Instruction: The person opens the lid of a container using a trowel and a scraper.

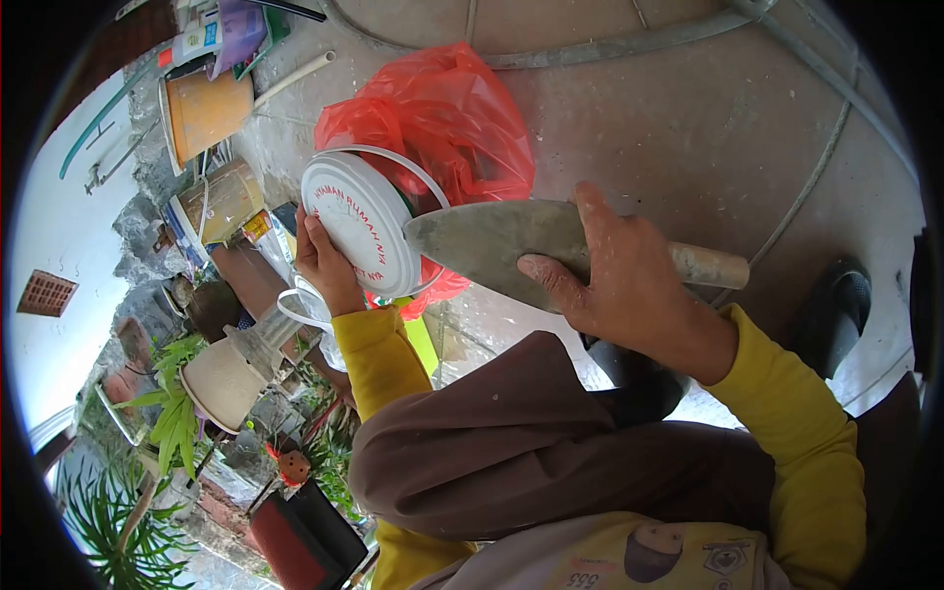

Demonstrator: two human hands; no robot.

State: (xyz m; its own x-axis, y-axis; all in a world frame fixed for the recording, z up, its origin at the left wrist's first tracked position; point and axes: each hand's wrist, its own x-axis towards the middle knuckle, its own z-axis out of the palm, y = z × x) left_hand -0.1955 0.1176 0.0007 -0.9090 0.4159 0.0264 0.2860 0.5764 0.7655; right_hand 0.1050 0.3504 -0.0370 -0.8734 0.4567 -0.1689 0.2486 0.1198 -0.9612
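Right hand (629, 285) closed around a grey pointed metal trowel (492, 241), long axis horizontal, tip toward the white round plastic bucket (359, 224) gripped at its rim by left hand (329, 265).

Daylit concrete floor (688, 118), rough stone wall (138, 211), potted plants (172, 413).

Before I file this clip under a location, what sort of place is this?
Probably an outdoor yard or garden work corner. Green plants grow beside stacked pots and old buckets, the ground is bare concrete, and the right hand rests on a cement-stained trowel.
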